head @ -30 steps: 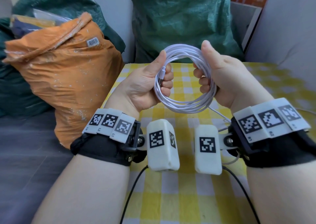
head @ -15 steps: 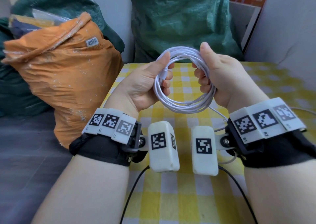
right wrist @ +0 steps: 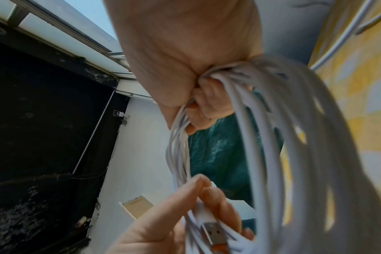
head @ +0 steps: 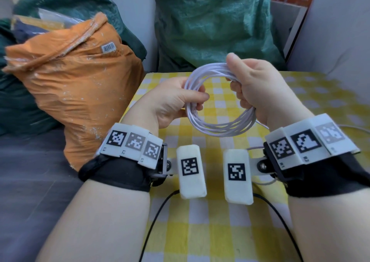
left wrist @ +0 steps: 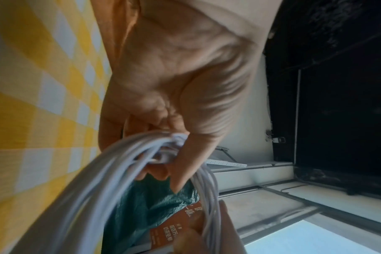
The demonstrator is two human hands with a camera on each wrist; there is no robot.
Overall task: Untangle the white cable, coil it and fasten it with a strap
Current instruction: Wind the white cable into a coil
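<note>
The white cable (head: pixel 218 126) is wound into a round coil of several loops and is held up above the yellow checked table (head: pixel 210 231). My left hand (head: pixel 176 101) pinches the coil's left side between thumb and fingers. My right hand (head: pixel 254 87) grips the coil's upper right side, fingers curled round the bundle. In the right wrist view the cable (right wrist: pixel 298 137) runs through my right hand (right wrist: pixel 196 72), and its metal USB plug (right wrist: pixel 214 234) lies against the left fingers. The left wrist view shows the cable (left wrist: pixel 124 165) bunched in my left hand (left wrist: pixel 176 96). No strap is in view.
An orange sack (head: pixel 76 81) stands left of the table, a green woven sack (head: pixel 212 23) behind it. A loose stretch of white cable (head: pixel 354 128) trails on the table at the right. Black wires (head: pixel 156 221) run from the wrist cameras.
Both hands have turned the coil and shifted their hold: the left thumb has dropped from the coil's top to its left side, and the right hand has closed over the upper right.
</note>
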